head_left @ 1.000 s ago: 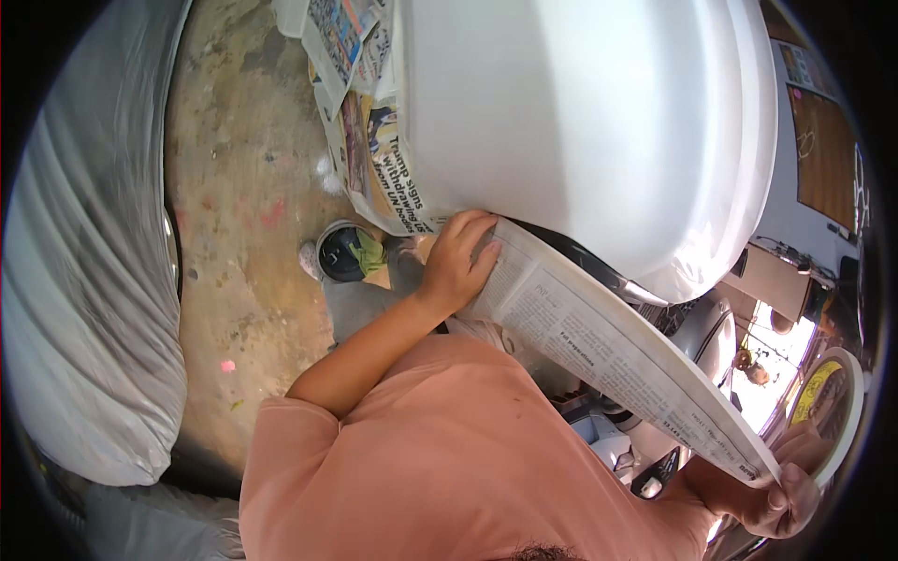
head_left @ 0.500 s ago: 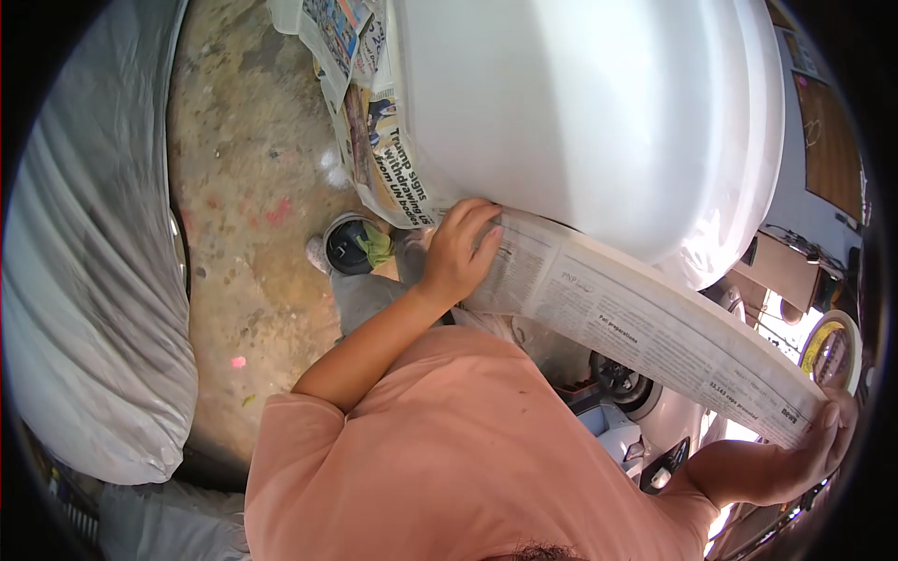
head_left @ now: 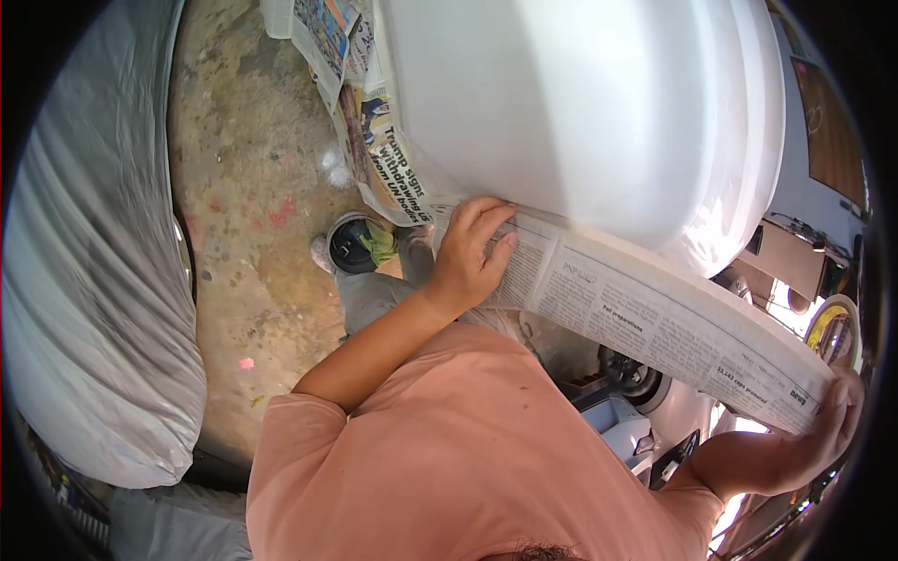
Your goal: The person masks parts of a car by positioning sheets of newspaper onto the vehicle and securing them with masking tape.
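A long folded newspaper sheet (head_left: 655, 318) stretches along the lower edge of a glossy white panel (head_left: 486, 103). My left hand (head_left: 470, 257) lies over the sheet's left end, fingertips pressed at the panel's edge and thumb apart on the print. At the far right my right hand (head_left: 828, 430) is closed around the sheet's other end, its fingers partly dark. Just above that hand is a roll of tape (head_left: 831, 332); whether the fingers also touch it I cannot tell. More newspaper (head_left: 398, 178) covers the panel's left edge.
A grey cover (head_left: 103, 252) drapes something large at the left. The concrete floor (head_left: 253, 187) is paint-stained. Below the sheet stand a wheel (head_left: 627, 379) and a blue-grey plastic part (head_left: 617, 430). A brown board (head_left: 828, 140) is at the upper right.
My left hand has shifted slightly right along the panel's edge. My right hand, with the newspaper's end, sits a little higher or lower by only a small amount; its grip stays closed.
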Motion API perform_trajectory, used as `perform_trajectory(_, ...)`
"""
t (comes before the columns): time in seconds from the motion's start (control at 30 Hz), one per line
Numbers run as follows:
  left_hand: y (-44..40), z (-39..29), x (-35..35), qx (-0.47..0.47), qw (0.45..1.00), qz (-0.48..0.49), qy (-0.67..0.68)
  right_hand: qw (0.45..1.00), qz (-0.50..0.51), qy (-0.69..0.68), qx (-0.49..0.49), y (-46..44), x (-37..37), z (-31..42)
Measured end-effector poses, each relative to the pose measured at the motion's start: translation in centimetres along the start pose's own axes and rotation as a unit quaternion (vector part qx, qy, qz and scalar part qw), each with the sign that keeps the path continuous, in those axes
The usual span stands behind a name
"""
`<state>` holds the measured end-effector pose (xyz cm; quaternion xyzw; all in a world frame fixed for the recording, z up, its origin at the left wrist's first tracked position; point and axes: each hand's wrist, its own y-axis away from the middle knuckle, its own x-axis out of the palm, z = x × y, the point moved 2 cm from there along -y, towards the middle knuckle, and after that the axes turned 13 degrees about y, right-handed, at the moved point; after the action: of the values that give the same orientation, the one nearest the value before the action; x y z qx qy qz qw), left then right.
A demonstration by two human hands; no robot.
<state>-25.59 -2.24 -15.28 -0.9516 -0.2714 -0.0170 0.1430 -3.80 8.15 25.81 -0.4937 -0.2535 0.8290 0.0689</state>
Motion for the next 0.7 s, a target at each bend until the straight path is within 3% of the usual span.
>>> perform_trajectory(0.27,-1.0,-2.5,0.3,0.042,0.999,0.021,0.021,0.979,-0.019,0.117,-0.164,0.2,2.5,2.0)
perform_trajectory(0.3,-1.1,-2.7,0.4,0.051,0.998,0.023,0.025,0.98,-0.012,0.121,-0.158,0.0,2.4,1.9)
perform_trajectory(0.4,-1.2,-3.1,0.7,0.072,0.996,0.042,0.021,0.999,0.0,0.043,0.024,-2.1,1.3,0.2)
perform_trajectory(0.5,-1.5,-4.1,0.7,0.081,0.995,0.052,0.014,0.993,0.047,-0.036,0.098,-3.5,-0.9,-3.9)
perform_trajectory(0.7,-2.4,-5.4,0.8,0.071,0.996,0.049,0.013,0.989,0.074,-0.028,0.128,-1.6,-2.0,-6.8)
